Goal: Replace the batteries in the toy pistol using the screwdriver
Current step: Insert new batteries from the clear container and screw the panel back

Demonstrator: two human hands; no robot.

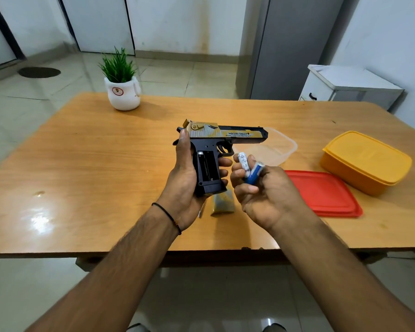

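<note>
My left hand grips the black and gold toy pistol by its grip, held above the table with the barrel pointing right. The battery compartment in the grip faces me uncovered, and it looks empty. My right hand holds two batteries just right of the grip: a white one and a blue one. On the table under my hands lies the gold compartment cover. A thin metal shaft, probably the screwdriver, pokes out from under my left wrist.
A clear plastic container stands behind my right hand, with its red lid on the wooden table to the right. A closed yellow box sits further right. A potted plant stands at the far left.
</note>
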